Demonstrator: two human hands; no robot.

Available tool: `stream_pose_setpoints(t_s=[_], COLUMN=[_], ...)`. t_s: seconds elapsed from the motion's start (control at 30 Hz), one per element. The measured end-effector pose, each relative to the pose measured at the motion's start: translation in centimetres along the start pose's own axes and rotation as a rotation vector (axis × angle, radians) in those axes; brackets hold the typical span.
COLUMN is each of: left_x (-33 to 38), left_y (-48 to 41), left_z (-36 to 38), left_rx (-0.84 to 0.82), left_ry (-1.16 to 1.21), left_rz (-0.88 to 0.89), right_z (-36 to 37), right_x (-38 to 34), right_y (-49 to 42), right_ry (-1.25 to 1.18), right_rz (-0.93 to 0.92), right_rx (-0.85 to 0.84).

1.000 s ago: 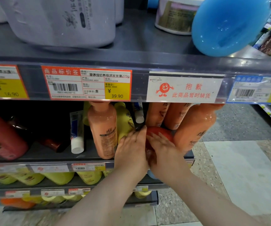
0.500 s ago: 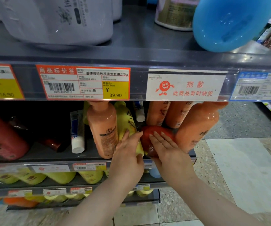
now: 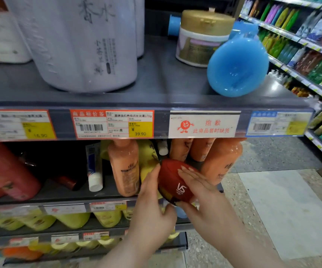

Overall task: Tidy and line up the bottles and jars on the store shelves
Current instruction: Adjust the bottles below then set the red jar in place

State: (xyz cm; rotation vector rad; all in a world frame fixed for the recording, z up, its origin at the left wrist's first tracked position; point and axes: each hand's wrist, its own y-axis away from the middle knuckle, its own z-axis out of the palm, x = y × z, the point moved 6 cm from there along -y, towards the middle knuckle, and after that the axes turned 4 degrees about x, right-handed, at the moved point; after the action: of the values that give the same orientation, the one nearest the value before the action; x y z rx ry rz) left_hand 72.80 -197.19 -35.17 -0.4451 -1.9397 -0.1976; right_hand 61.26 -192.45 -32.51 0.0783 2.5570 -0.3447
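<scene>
A round red jar marked VS (image 3: 175, 180) is held between both hands in front of the middle shelf. My left hand (image 3: 152, 206) cups its left side and underside. My right hand (image 3: 200, 192) lies flat on its right side with the thumb under it. Behind the jar stand orange bottles (image 3: 222, 161), a peach bottle (image 3: 125, 167) and a yellow bottle (image 3: 148, 157), some leaning. On the top shelf (image 3: 156, 84) a blue bottle (image 3: 237, 66) lies on its side beside a gold-lidded jar (image 3: 200, 37).
Big white containers (image 3: 82, 43) fill the top shelf's left. Red bottles (image 3: 5, 171) and a white tube (image 3: 94, 167) sit on the middle shelf's left. Yellow bottles (image 3: 73, 217) line the lower shelves. Another stocked aisle (image 3: 315, 45) runs at right across a tiled floor (image 3: 284, 209).
Both hands have drawn the red jar out from among the bottles toward me and turned it, so its VS label shows. The view has tilted up, showing more of the top shelf.
</scene>
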Motion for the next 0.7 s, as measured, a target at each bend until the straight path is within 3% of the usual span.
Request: stream_pose_setpoints(t_s=[0.13,0.23,0.57,0.7], left_x=[1.3,3.1,13.9,17.4], left_y=[2.7,3.8,5.2,5.3], left_z=[-1.6,-3.3,-11.2,-13.4], left_rx=[-0.052,-0.071,-0.052,-0.038], left_ry=[0.292,0.416,0.286,0.304], left_rz=[-0.118,-0.186,-0.019,0.01], right_z=[-2.6,-5.0,-14.8,-17.8], right_x=[-2.0,-4.5,-16.3,-19.2], right_y=[2.1,3.2,3.3,2.7], right_ry=[-0.257,-0.308,-0.209,-0.183], right_rz=[0.125,0.151,-0.044,-0.038], right_rx=[0.063,0.052,0.066,0.053])
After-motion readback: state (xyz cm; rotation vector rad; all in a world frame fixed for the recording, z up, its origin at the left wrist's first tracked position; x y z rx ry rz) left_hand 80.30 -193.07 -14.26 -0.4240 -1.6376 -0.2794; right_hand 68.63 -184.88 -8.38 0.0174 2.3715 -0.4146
